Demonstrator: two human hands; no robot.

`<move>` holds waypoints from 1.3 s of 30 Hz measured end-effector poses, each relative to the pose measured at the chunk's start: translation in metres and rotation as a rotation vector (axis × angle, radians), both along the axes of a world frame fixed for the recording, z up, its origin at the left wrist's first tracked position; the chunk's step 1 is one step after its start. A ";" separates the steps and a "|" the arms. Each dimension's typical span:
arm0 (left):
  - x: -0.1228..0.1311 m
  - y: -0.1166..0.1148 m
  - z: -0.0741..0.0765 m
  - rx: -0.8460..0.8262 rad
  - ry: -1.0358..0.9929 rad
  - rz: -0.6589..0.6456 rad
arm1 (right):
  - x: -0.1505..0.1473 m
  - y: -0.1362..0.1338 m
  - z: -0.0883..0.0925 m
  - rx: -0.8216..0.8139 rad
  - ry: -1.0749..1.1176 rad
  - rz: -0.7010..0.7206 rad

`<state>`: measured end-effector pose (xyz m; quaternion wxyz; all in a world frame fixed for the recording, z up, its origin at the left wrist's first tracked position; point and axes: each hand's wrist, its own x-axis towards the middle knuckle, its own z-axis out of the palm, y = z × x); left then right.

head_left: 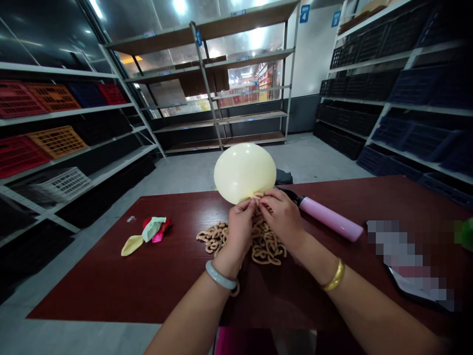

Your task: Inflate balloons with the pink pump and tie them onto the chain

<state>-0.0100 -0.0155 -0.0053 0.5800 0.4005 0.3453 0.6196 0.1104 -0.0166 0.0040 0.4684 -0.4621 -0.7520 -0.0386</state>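
An inflated pale yellow balloon [244, 172] stands above the table's far side, its neck toward me. My left hand [240, 224] pinches that neck between thumb and forefinger. Close against it, my right hand [283, 217] has its fingers closed on a tan loop at the balloon's neck; the fingers partly hide the exact grip. Below both hands lies a pile of tan elastic loops [266, 246], partly covered by my left hand and wrist. A pink hand pump [330, 218] with a black end lies right of my right hand.
Several limp balloons [153, 230] lie on the dark red table [111, 281] at left, near a small clear scrap [130, 219]. A pixelated flat object [410, 266] lies at right. Shelves with crates [57, 140] stand left and right; a rack [221, 118] stands behind.
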 end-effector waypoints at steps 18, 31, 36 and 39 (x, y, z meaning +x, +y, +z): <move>-0.001 0.008 -0.012 0.123 0.456 0.037 | 0.021 0.015 0.008 -0.177 0.399 0.087; 0.004 -0.007 0.000 0.420 0.948 0.070 | 0.049 0.033 0.001 -0.093 0.438 -0.209; -0.001 -0.001 -0.007 0.359 0.865 0.150 | 0.039 0.031 -0.002 -0.202 0.488 -0.112; -0.008 0.007 -0.010 0.319 0.883 0.230 | 0.029 0.029 -0.007 -0.391 0.446 -0.051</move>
